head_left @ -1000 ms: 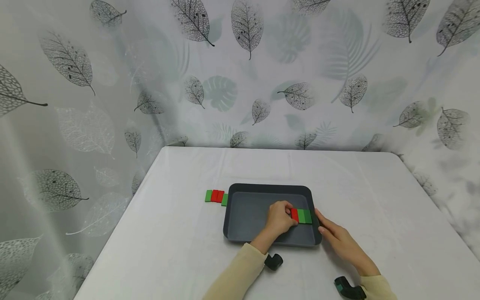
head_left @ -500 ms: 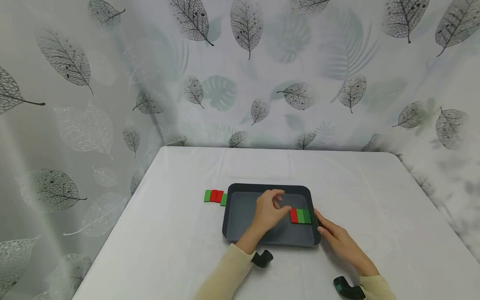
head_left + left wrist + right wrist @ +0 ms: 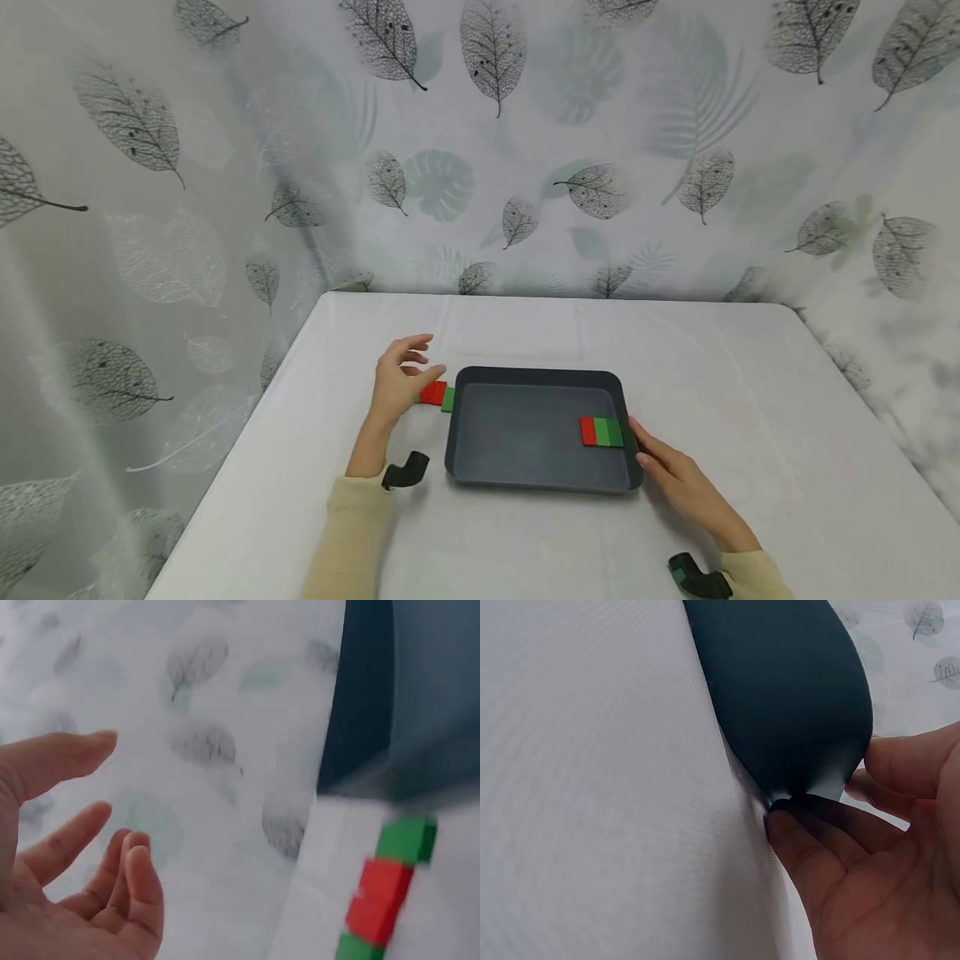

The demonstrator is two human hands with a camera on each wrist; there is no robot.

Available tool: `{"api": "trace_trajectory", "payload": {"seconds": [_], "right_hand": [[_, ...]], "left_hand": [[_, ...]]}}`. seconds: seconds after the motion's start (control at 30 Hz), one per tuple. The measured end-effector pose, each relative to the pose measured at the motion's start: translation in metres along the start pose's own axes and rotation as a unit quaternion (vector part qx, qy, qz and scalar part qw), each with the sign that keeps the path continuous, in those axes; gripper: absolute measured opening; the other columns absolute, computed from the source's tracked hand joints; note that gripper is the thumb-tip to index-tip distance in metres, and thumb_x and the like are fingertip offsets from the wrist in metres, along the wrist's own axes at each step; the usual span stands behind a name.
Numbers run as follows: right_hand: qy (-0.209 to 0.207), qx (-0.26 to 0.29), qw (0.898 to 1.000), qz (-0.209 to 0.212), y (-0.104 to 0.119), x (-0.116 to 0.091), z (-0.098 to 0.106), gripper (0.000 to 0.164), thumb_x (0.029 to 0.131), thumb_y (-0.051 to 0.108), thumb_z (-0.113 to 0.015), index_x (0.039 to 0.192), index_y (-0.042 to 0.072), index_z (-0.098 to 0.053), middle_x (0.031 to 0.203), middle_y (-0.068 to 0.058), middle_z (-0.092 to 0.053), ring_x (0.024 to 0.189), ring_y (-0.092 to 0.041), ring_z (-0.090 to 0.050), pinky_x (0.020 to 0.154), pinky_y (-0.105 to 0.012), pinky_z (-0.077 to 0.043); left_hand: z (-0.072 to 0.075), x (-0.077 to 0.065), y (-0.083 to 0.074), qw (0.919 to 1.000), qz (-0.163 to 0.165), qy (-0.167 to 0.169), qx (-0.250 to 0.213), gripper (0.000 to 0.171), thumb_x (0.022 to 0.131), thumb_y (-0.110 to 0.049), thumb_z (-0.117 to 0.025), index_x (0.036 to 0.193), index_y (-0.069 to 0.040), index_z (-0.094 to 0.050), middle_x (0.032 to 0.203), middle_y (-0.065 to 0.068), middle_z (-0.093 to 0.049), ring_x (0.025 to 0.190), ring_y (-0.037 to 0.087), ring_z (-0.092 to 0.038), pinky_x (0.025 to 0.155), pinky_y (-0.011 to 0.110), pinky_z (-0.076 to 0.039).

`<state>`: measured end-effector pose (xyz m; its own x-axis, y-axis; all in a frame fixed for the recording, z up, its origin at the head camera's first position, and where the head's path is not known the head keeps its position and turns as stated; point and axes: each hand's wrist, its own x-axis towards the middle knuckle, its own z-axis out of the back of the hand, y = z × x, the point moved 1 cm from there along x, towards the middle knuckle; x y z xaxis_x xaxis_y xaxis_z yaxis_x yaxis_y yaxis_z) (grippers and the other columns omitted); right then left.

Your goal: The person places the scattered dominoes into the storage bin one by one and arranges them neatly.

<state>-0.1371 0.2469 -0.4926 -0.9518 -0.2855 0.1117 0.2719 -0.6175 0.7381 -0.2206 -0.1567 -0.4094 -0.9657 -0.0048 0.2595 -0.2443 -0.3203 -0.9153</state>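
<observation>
My left hand (image 3: 396, 387) is at the left of the dark grey tray (image 3: 525, 483), over a row of small tiles. Its thumb and fingers are spread apart and hold nothing. In that row two red tiles (image 3: 432, 392) lie side by side, with a green tile (image 3: 447, 400) by the tray's wall; another green one is mostly hidden by the hand. My right hand (image 3: 684, 487) holds the tray's right side, fingers low on the outer wall (image 3: 787, 697) and thumb at the rim. Inside the tray, a red tile (image 3: 588, 432) and two green tiles (image 3: 608, 432) lie together at the right wall.
The tray stands on a white-covered table (image 3: 750, 400). A leaf-patterned curtain (image 3: 495, 167) hangs behind the table and along its sides. Black wrist-worn devices are on the left wrist (image 3: 406, 471) and the right wrist (image 3: 699, 577).
My left hand has let go of the red tile in the tray and moved left, out over the tile row. The right hand stays at the tray's side.
</observation>
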Motion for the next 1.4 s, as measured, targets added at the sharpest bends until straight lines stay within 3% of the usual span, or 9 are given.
{"api": "trace_trajectory", "payload": {"seconds": [0.13,0.23,0.3,0.43,0.53,0.8,1.1,1.4], "right_hand": [[-0.001,0.003,1.0,0.011,0.0,0.001,-0.001,0.051,0.103,0.02,-0.049,0.15,0.006,-0.037,0.152,-0.021,-0.039,0.124,0.022,-0.021,0.096,0.003,-0.02],[-0.001,0.004,1.0,0.02,0.0,0.002,-0.001,0.05,0.103,0.02,-0.049,0.15,0.005,-0.038,0.151,-0.022,-0.04,0.124,0.022,-0.021,0.096,0.002,-0.021],[0.0,0.003,1.0,0.019,0.0,0.002,-0.001,0.05,0.103,0.02,-0.05,0.15,0.006,-0.038,0.151,-0.022,-0.04,0.124,0.021,-0.022,0.096,0.002,-0.021],[0.003,0.003,1.0,0.009,-0.001,0.002,-0.002,0.051,0.103,0.022,-0.049,0.15,0.006,-0.038,0.151,-0.021,-0.039,0.124,0.02,-0.022,0.096,0.002,-0.022],[0.004,0.004,1.0,0.004,-0.002,0.001,-0.004,0.051,0.103,0.023,-0.049,0.15,0.005,-0.037,0.151,-0.022,-0.038,0.124,0.022,-0.021,0.096,0.002,-0.021],[0.002,0.009,1.0,0.003,-0.002,0.001,-0.004,0.051,0.103,0.021,-0.048,0.149,0.002,-0.037,0.152,-0.022,-0.037,0.123,0.027,-0.019,0.095,0.003,-0.019],[0.006,0.004,1.0,-0.015,-0.001,0.0,-0.003,0.052,0.104,0.024,-0.048,0.15,0.004,-0.036,0.153,-0.02,-0.037,0.122,0.026,-0.018,0.095,0.003,-0.02],[0.007,0.008,1.0,-0.02,-0.001,-0.001,-0.003,0.053,0.104,0.025,-0.048,0.151,0.006,-0.035,0.153,-0.019,-0.036,0.121,0.026,-0.018,0.095,0.003,-0.02]], "left_hand": [[0.026,0.0,0.031,0.9971,0.059,0.045,0.018,0.059,0.084,-0.005,-0.075,0.138,-0.001,-0.052,0.131,0.024,-0.05,0.112,0.04,-0.05,0.087,0.032,-0.046],[0.037,0.002,0.067,0.9922,0.102,0.069,0.02,0.064,0.084,-0.006,-0.074,0.142,-0.005,-0.048,0.139,0.023,-0.045,0.119,0.04,-0.047,0.087,0.033,-0.047],[0.041,0.001,0.081,0.9888,0.124,0.081,0.018,0.065,0.084,-0.007,-0.074,0.143,-0.006,-0.047,0.141,0.023,-0.043,0.12,0.038,-0.047,0.085,0.03,-0.048],[0.042,0.002,0.106,0.9843,0.147,0.096,0.015,0.068,0.081,-0.007,-0.076,0.142,-0.005,-0.047,0.142,0.022,-0.044,0.12,0.036,-0.049,0.088,0.032,-0.047],[0.041,0.003,0.119,0.984,0.145,0.1,0.026,0.068,0.079,-0.005,-0.078,0.14,-0.004,-0.05,0.141,0.022,-0.046,0.118,0.035,-0.051,0.089,0.03,-0.047],[0.037,0.002,0.124,0.9859,0.131,0.088,0.057,0.063,0.076,0.003,-0.077,0.135,0.002,-0.054,0.125,0.024,-0.052,0.104,0.032,-0.056,0.08,0.02,-0.049],[0.031,0.004,0.122,0.9821,0.135,0.078,0.105,0.054,0.077,0.002,-0.077,0.128,-0.001,-0.061,0.126,0.017,-0.05,0.102,0.028,-0.058,0.084,0.03,-0.051],[0.03,0.006,0.118,0.9828,0.131,0.07,0.109,0.048,0.077,0.003,-0.077,0.123,0.001,-0.064,0.127,0.016,-0.05,0.105,0.03,-0.058,0.086,0.034,-0.052]]}}
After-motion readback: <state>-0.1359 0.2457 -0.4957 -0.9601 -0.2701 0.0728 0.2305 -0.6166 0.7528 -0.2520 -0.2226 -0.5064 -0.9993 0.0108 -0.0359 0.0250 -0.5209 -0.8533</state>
